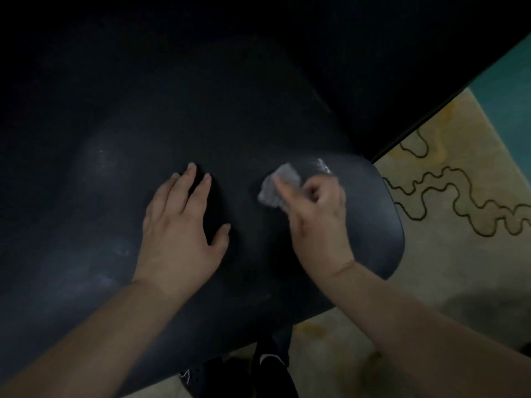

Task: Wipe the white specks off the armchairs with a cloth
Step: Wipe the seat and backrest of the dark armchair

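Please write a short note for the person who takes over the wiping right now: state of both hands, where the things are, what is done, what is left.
Left hand: open, flat on the dark armchair seat.
Right hand: grips the crumpled grey cloth against the seat near its right edge.
Done: cannot tell from this picture.
Left: a white smear just beyond the cloth, and faint white specks on the seat's left side.
Floor: pale rug with dark wavy lines to the right.
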A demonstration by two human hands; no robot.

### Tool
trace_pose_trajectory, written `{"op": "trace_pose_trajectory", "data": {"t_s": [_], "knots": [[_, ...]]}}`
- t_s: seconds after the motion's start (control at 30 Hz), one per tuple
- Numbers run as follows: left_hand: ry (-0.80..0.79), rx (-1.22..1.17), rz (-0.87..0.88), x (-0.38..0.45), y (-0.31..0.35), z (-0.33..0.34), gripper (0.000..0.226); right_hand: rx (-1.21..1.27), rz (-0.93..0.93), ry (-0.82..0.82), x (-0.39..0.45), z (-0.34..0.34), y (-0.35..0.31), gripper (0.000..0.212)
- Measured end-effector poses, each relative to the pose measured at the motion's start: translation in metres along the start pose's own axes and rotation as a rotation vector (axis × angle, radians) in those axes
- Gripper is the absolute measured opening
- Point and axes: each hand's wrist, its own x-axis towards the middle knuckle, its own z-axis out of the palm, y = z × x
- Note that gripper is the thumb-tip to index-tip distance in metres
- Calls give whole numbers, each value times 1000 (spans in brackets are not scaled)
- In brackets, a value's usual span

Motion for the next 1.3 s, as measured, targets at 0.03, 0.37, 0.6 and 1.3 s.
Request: {"op": "trace_pose_trajectory", "data": {"t_s": [0.03,0.37,0.6,1.3], "knots": [[3,-1,4,0,-1,0,78,2,-64,-42,-10,-2,1,49],[5,11,11,3,-3,1,79,69,132,68,24,5,-7,54],[5,17,31,4,-6,0,79,72,191,35,-2,-15,23,50],[11,15,46,6,-6,1,81,117,483,116,47,-11,26,42]]}}
